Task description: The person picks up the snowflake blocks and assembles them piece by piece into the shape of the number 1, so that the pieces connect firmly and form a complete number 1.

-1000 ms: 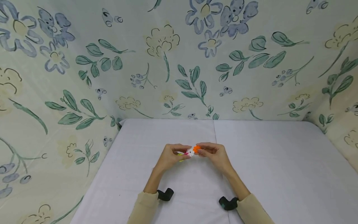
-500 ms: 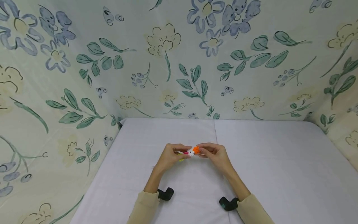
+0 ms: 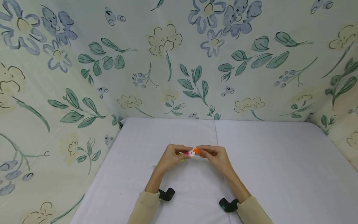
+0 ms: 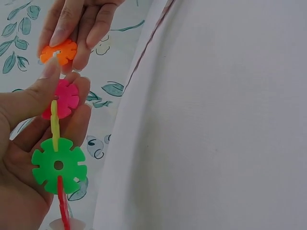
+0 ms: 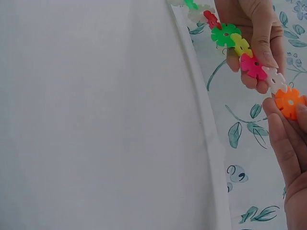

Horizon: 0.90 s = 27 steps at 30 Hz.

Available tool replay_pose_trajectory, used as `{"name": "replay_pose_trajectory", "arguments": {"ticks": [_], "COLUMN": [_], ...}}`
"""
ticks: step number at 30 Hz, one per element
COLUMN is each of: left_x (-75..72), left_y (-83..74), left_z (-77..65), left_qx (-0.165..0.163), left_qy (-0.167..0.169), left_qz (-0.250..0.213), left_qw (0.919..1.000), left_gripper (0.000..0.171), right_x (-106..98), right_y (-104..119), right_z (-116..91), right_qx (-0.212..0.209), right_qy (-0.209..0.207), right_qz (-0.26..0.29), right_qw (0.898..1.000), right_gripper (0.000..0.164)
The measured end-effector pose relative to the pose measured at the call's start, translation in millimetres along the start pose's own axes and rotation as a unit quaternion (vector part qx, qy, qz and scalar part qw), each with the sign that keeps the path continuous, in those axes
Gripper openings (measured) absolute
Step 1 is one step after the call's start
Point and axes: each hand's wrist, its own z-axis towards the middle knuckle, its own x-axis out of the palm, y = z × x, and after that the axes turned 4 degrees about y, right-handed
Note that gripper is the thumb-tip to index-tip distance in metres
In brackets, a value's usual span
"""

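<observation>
A chain of slotted plastic discs, flower-shaped, runs through my left hand (image 3: pixel 172 156). The left thumb and fingers pinch it at the pink disc (image 4: pixel 70 97) and the white disc (image 5: pixel 276 81). Behind these hang a yellow disc (image 4: pixel 55 129), a green disc (image 4: pixel 73 162) and a red disc (image 4: pixel 62 206). My right hand (image 3: pixel 216 156) pinches an orange disc (image 5: pixel 285 106) between thumb and fingers. The orange disc meets the white one edge to edge; its far part is hidden by the right fingers.
A white cloth covers the table (image 3: pixel 265 161) under both hands. Behind it rises a floral curtain (image 3: pixel 126 71), which also hangs at both sides. A black wrist mount (image 3: pixel 167 194) sits at the left cuff, another black wrist mount (image 3: pixel 228 205) at the right.
Both hands stay nearly in place. The orange disc turns slightly in the right fingers, which now cover more of it. The head view shifts a little.
</observation>
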Motion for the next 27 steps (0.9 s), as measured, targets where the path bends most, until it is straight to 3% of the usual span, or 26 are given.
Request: {"name": "replay_pose_trajectory", "arguments": {"ticks": [6,16,27], "left_x": [2.2,5.2,4.1], "left_y": [1.9,2.1,1.7], "left_z": [1.9,2.7,3.1], "left_qx": [0.007,-0.002,-0.023], "left_qy": [-0.007,-0.012,0.002], "left_qz": [-0.018,-0.017,0.038], "left_qw": [0.9998,0.9998,0.999], "left_gripper": [0.029,0.028,0.03], "right_x": [4.1,6.0,-2.8], "right_y": [-0.5,-5.4,-1.7], "right_z": [0.4,0.2,2.6], "right_qx": [-0.015,-0.003,0.017], "right_qy": [-0.007,-0.009,0.002], "right_qz": [0.011,0.013,-0.01], "right_qw": [1.0,1.0,1.0], "right_gripper": [0.021,0.021,0.022]}}
